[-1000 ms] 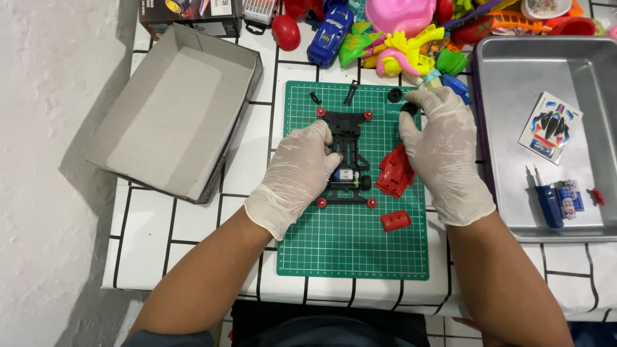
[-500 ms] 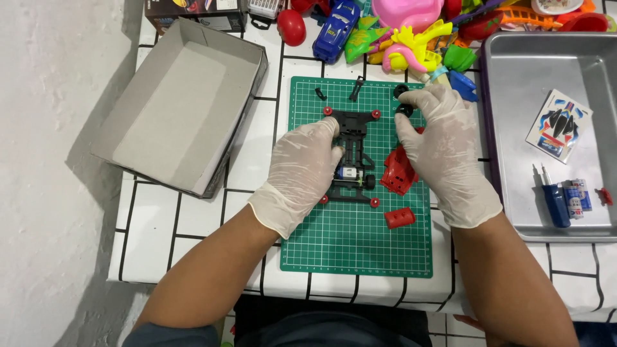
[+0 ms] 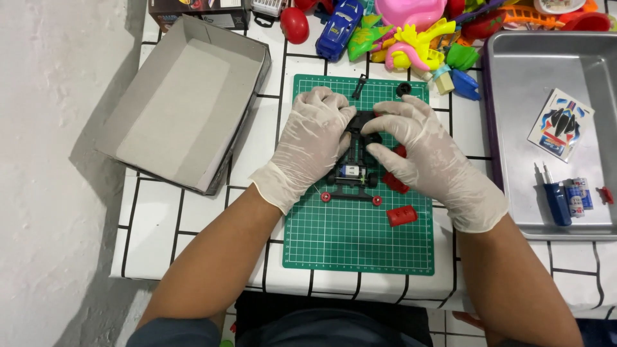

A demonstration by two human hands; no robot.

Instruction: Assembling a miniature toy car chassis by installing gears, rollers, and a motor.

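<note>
Nearest the person, the green gridded cutting mat [image 3: 360,238] lies at the near edge of the white table with black grid lines [image 3: 193,212], its near half bare. A small red ribbed block [image 3: 402,215] sits loose toward the mat's right edge, and beside it lies a red body piece [image 3: 394,182], partly under the right palm. At the mat's middle stands the black toy car chassis with small red rollers [image 3: 352,173]. The left hand in a white glove [image 3: 313,142] wraps its left flank with fingers curled together, while the right hand in a white glove [image 3: 429,157] pinches the chassis front between thumb and fingertips. Beyond, a black wheel [image 3: 403,88] and a slim black part [image 3: 360,85] rest at the mat's far edge. A likely slip: hard pressure at the front could tip the chassis and flick a roller off, or a sleeve of the glove could sweep the loose red block off the mat. An open grey cardboard box [image 3: 183,103] sits at the left, a metal tray [image 3: 546,71] with a blue screwdriver [image 3: 556,199] at the right, bright plastic toys [image 3: 411,32] along the far edge, and a pale textured floor [image 3: 45,173] lies left of the table
</note>
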